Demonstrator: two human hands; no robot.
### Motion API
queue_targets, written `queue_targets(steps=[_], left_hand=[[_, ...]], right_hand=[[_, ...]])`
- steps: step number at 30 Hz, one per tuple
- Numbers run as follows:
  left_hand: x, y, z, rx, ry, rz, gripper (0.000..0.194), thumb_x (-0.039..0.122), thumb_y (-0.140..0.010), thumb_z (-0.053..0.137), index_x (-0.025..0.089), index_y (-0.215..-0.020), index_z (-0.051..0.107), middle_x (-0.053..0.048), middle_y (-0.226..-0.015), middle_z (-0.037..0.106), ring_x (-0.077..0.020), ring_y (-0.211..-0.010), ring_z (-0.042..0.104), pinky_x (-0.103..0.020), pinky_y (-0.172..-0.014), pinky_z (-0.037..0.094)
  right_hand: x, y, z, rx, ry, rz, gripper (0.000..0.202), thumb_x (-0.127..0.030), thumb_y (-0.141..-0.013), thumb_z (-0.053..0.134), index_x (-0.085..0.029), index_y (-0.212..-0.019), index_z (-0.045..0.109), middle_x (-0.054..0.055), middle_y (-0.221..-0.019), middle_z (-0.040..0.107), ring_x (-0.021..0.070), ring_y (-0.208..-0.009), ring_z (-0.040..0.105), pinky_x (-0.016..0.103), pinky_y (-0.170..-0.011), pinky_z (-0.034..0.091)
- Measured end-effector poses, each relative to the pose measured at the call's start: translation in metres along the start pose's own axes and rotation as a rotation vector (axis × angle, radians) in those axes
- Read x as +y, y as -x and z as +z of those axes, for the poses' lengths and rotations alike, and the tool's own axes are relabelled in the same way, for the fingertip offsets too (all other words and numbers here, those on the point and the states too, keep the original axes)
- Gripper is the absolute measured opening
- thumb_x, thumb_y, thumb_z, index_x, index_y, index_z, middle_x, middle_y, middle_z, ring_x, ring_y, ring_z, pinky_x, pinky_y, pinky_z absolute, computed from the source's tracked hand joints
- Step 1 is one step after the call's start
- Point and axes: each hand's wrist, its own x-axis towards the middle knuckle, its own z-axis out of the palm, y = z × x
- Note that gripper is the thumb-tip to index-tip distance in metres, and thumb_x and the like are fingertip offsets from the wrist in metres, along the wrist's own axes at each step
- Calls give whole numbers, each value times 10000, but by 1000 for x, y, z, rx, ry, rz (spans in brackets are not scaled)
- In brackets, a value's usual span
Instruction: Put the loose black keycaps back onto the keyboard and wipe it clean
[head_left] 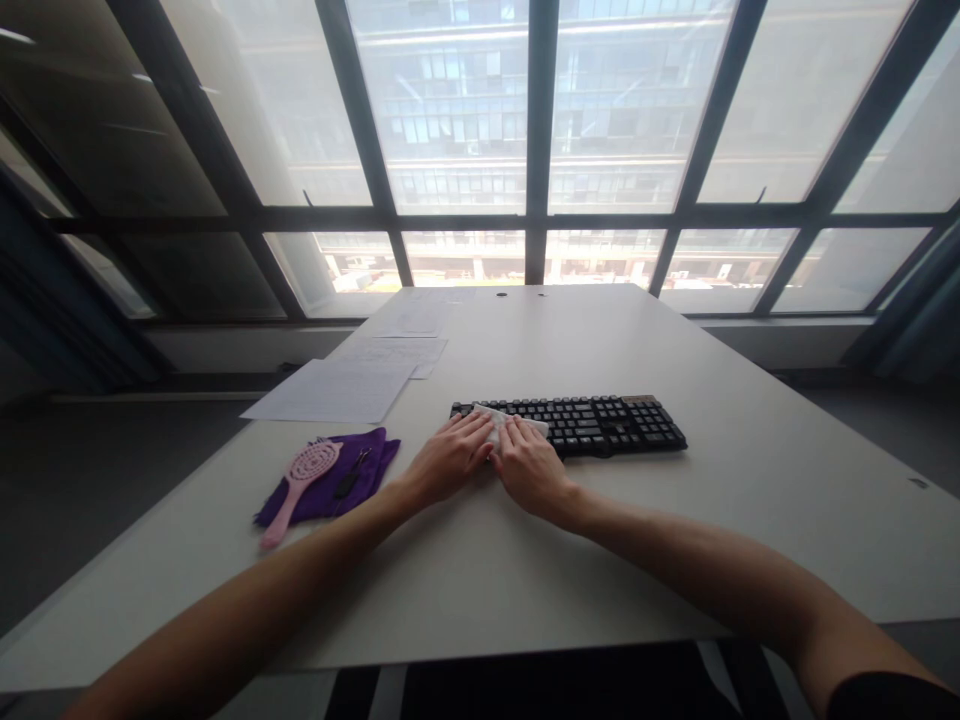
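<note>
A black keyboard (585, 418) lies on the white table in front of me. Over its left part is a crumpled white wipe (531, 424), pressed against the keys by both hands. My left hand (450, 455) holds the wipe's left side, fingers together and pointing forward. Close beside it, thumbs almost meeting, my right hand (531, 468) holds the wipe's near side with its fingers together. The palms and part of the wipe are hidden beneath the hands.
Left of my forearm, a pink hairbrush (311, 465) and a small black-handled tool (349, 480) rest on a folded purple cloth (375, 462). Sheets of paper (330, 388) lie along the white table's (645, 570) left edge. Large windows (450, 110) stand beyond the far end.
</note>
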Motion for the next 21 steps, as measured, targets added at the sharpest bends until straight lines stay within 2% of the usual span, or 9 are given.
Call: queue_targets(steps=[8, 15, 18, 21], left_hand=[[4, -3, -3, -4, -50, -106, 436, 393, -1067, 389, 182, -1387, 597, -132, -1493, 557, -269, -1417, 491, -486, -1196, 370], [9, -6, -9, 32, -85, -150, 391, 346, -1066, 373, 192, -1174, 715, -102, -1328, 691, -253, -1297, 602, -458, -1146, 433], [5, -6, -9, 80, -45, -172, 376, 331, -1058, 382, 200, -1051, 735, -90, -1275, 716, -249, -1249, 628, -451, -1114, 466], [-1, -7, -7, 96, -3, -170, 344, 336, -1044, 404, 183, -968, 703, -120, -1357, 663, -267, -1311, 578, -476, -1126, 449]], right_hand=[[6, -3, 0, -2, -87, -53, 575, -384, -1051, 434, 50, -1416, 532, 277, -1479, 518, 331, -1440, 434, 442, -1212, 328], [7, -4, -3, 9, -136, -37, 569, -424, -1048, 444, 14, -1390, 567, 267, -1476, 528, 327, -1425, 454, 451, -1205, 333], [18, -8, -11, 43, -143, -17, 488, -405, -1070, 392, -63, -1270, 678, 224, -1449, 572, 307, -1398, 486, 450, -1191, 336], [33, -13, -18, 71, -156, 38, 459, -387, -1078, 382, -142, -1067, 769, 176, -1349, 660, 289, -1303, 559, 442, -1146, 362]])
